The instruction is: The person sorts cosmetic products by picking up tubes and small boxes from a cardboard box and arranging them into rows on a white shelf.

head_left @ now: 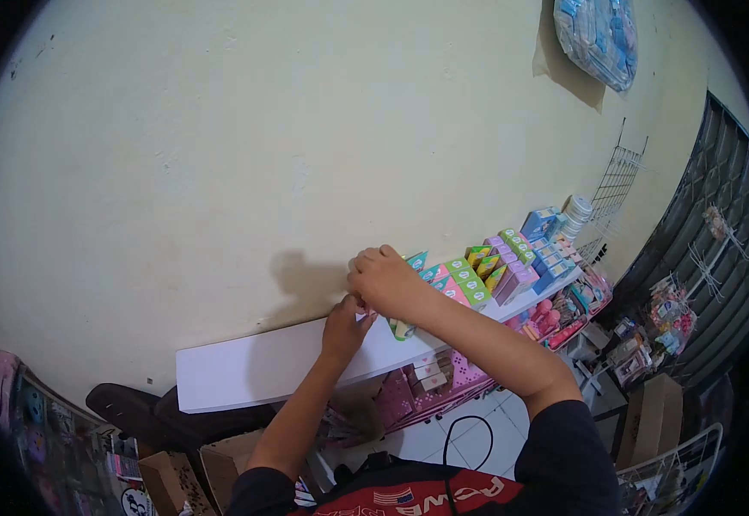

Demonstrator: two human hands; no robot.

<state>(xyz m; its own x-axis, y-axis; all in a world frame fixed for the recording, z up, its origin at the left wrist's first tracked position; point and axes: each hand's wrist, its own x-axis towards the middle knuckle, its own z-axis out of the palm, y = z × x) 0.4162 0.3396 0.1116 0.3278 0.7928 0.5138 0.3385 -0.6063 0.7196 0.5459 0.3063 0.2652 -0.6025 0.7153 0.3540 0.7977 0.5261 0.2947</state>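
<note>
Nearest, the left hand [346,325] rests on the white shelf [245,371], its fingers curled down against the board beside a small green box [402,328]; whether they pinch anything cannot be told. Just above it the right hand [385,279] has its fingers closed over the near end of a row of coloured boxes [469,279]. Farther along the shelf, blue boxes [539,224] stand against the cream wall [305,129].

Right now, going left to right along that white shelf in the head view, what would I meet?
Bare white shelf → left hand → right hand → green and pink boxes → purple boxes → blue boxes → white stack.
</note>
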